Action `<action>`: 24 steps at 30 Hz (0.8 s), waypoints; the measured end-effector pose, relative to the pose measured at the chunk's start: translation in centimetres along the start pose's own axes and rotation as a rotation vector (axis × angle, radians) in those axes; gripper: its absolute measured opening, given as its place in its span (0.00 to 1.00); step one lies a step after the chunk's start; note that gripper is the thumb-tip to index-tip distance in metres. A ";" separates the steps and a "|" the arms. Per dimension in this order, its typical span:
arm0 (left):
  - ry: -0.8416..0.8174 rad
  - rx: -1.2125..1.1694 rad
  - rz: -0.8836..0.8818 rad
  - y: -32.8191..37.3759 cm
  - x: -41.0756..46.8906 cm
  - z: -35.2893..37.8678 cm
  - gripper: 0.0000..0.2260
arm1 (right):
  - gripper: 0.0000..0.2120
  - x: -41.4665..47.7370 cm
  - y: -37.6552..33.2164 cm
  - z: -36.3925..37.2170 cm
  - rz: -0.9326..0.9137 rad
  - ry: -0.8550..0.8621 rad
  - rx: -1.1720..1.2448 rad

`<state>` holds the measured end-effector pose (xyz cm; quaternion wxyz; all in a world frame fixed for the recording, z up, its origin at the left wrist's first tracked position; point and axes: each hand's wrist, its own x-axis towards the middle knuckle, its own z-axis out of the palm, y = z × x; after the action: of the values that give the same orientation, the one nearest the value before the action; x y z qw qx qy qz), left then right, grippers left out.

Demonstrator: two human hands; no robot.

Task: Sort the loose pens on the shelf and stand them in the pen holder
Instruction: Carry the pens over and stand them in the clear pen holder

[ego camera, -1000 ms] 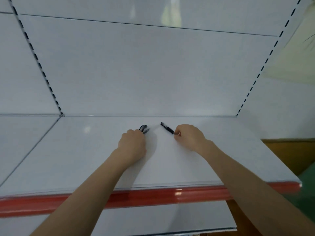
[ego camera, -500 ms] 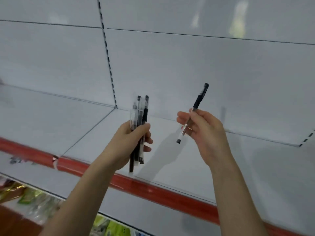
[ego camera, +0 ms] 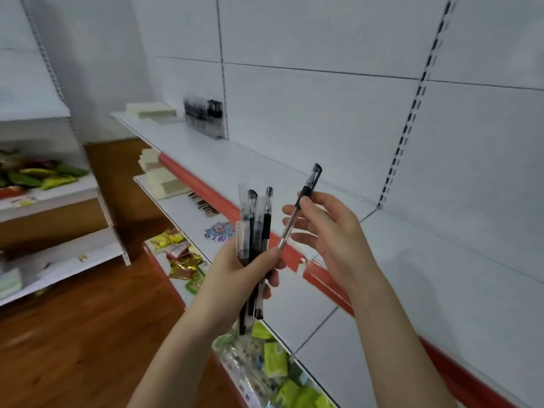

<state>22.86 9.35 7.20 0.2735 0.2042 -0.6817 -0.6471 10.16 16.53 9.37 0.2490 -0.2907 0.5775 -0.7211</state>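
- Four or so pens [ego camera: 256, 228] stand bunched in the left hand [ego camera: 235, 275], thumb curled across the barrels and fingers wrapped behind, caps up and tails hanging below the fist
- Just beside it, the right hand [ego camera: 332, 237] pinches a single pen [ego camera: 290, 226] below its black cap between thumb and forefinger, its other fingers loosely spread; the pen tilts, its metal tip nearly at the left thumb
- Judged step: joining that pen to the bunch. Turn it parallel with the cap the same way up, then slip it under the left thumb, easing the thumb only briefly so nothing slides out
- Barrels are slim and round, some clear plastic, some black, with clipped caps; they look smooth, so likely slippery and prone to roll
- Beyond the hands, the shelf [ego camera: 426, 275] is flat and white, with a glossy red edge strip [ego camera: 321, 281]
- Far along the shelf, against the back panel and well apart from both hands, sits a dark blurred rack, probably the pen holder [ego camera: 204, 116]; its compartments cannot be made out
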 end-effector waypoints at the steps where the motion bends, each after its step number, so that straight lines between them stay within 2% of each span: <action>1: 0.014 0.018 -0.002 -0.1 0.1 -1.8 0.09 | 0.06 0.7 0.1 1.7 -0.016 -0.004 0.004; 6: 0.158 0.040 0.004 -0.9 0.8 -14.0 0.07 | 0.04 4.9 2.5 13.4 -0.048 -0.116 -0.033; 10: 0.308 0.024 -0.019 -2.1 1.9 -22.1 0.05 | 0.07 8.8 4.3 20.0 -0.079 -0.086 -0.057; 17: 0.466 -0.042 -0.120 -5.3 4.0 -32.3 0.07 | 0.08 17.2 8.3 26.8 -0.111 -0.085 -0.346; 24: 0.487 -0.023 -0.157 -8.5 11.6 -40.3 0.07 | 0.09 28.5 13.0 32.2 -0.115 -0.046 -0.473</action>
<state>38.98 -29.68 0.52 0.3809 0.4031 -0.5703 -0.6059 13.07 -28.18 5.72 0.1456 -0.3896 0.7069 -0.5721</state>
